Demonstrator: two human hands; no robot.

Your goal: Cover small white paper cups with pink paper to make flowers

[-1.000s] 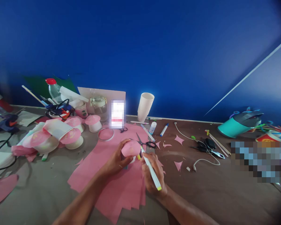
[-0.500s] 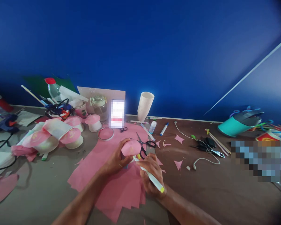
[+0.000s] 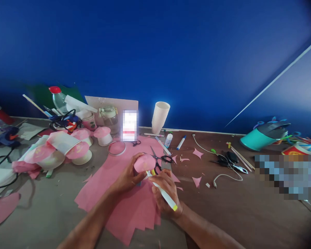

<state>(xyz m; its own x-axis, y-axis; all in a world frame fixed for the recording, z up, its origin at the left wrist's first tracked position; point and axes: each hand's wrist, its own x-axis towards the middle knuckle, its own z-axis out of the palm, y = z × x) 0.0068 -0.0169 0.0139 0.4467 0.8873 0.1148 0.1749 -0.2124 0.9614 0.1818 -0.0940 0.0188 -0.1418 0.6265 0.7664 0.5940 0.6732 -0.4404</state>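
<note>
The right hand (image 3: 163,193) is clenched around a white marker (image 3: 162,191) with a yellow end, its tip laid against the underside of a pink-topped cup (image 3: 144,163) that the left hand (image 3: 126,178) grasps from the left, just above the pink paper sheets (image 3: 129,207) spread beneath both hands. Just beyond the cup lie black scissors (image 3: 160,159), with pink scraps (image 3: 197,153) to their right. Farther back a stack of white cups (image 3: 159,117) stands by the blue wall, and finished pink-topped cups (image 3: 79,148) cluster well to the left.
</note>
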